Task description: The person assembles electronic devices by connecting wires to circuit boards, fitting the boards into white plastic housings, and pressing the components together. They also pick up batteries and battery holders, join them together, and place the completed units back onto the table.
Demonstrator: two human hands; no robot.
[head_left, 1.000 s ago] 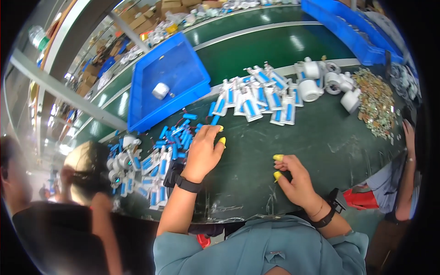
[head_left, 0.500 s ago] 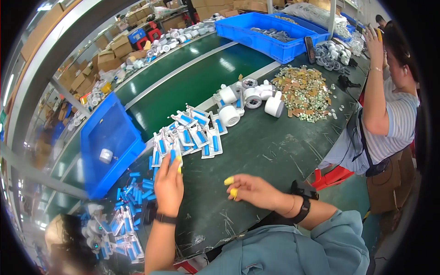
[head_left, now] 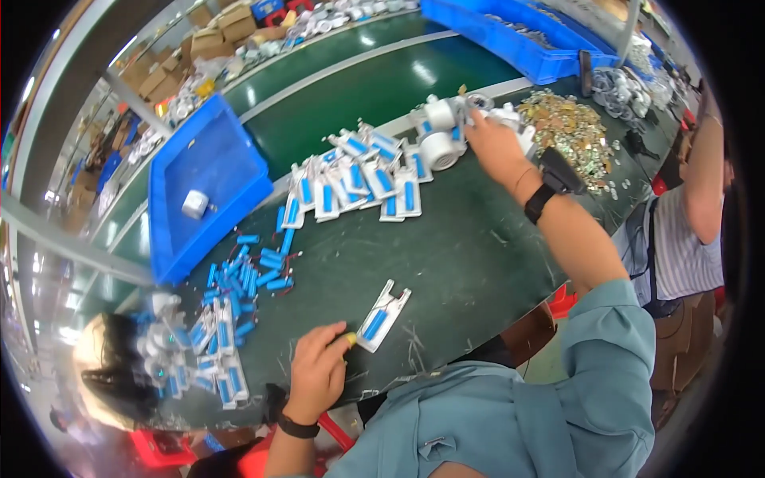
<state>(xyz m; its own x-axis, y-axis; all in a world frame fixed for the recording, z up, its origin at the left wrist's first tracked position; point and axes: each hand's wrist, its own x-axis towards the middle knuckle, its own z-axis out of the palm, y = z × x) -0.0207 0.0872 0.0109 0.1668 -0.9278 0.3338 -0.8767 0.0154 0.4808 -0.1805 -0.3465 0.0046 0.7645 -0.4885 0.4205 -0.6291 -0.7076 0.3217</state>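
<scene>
Near the front of the bench, my left hand (head_left: 317,373) pinches the lower end of a white plastic handle shell (head_left: 381,320) with a blue battery cell in it. One left fingertip wears a yellow finger cot. Far from it, my right hand (head_left: 496,145) reaches among white round housings (head_left: 438,150) at the bench's back edge; its fingertips are partly hidden there. To their left lies a heap of similar white shells with blue cells (head_left: 351,177). Loose blue battery cells (head_left: 243,275) with thin wires are scattered nearer the left side.
A tilted blue bin (head_left: 163,239) holding a white part (head_left: 194,204) stands at the left. Small metal-and-brown pieces (head_left: 570,131) are piled at the right, before a larger blue bin (head_left: 518,48). A co-worker (head_left: 693,231) sits at right; another person's head (head_left: 111,370) is lower left.
My left hand has come from the shell heap toward the front edge with one shell. My right hand has stretched forward to the white housings. The whole view has shifted.
</scene>
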